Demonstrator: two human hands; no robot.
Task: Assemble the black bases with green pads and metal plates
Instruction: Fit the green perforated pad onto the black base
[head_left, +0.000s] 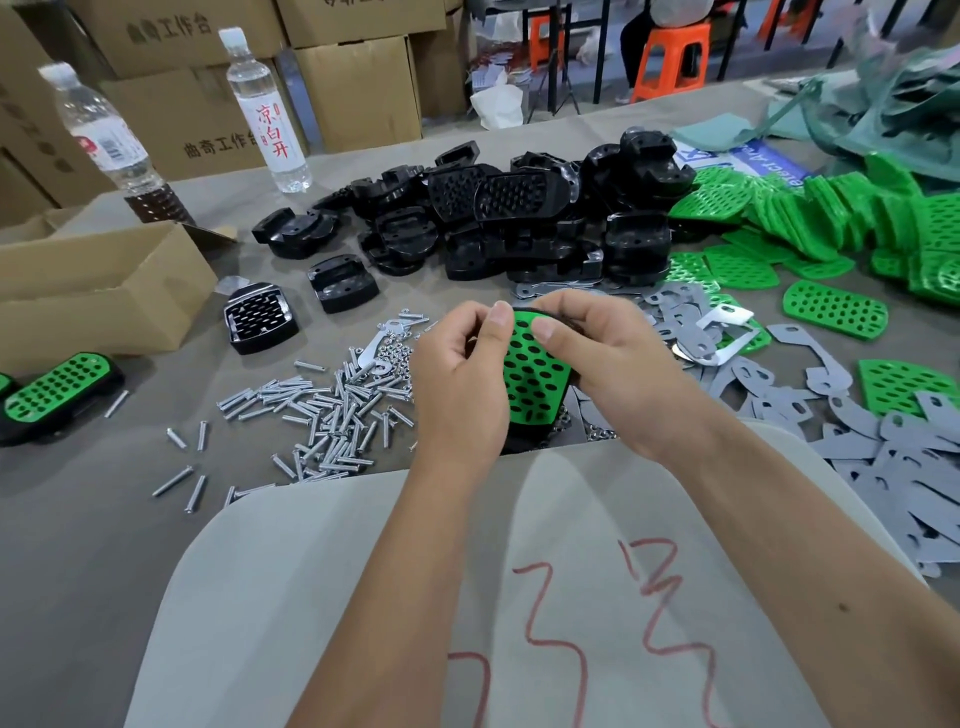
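Note:
Both hands hold one black base with a green perforated pad (532, 376) on its top, above the table's near edge. My left hand (460, 379) grips its left side, thumb pressing the pad's top edge. My right hand (608, 358) grips the right side, thumb on the pad. A heap of black bases (498, 218) lies behind. Loose green pads (810, 223) are piled at the right. Grey metal plates (878, 447) are spread at the right front. A finished base with green pad (57, 389) lies at the far left.
Several loose screws (322, 410) are scattered left of my hands. An open cardboard box (93, 291) stands at the left, with two water bottles (267, 114) and stacked cartons behind. One black base with a metal grid (260, 319) sits near the box. Orange stools stand beyond the table.

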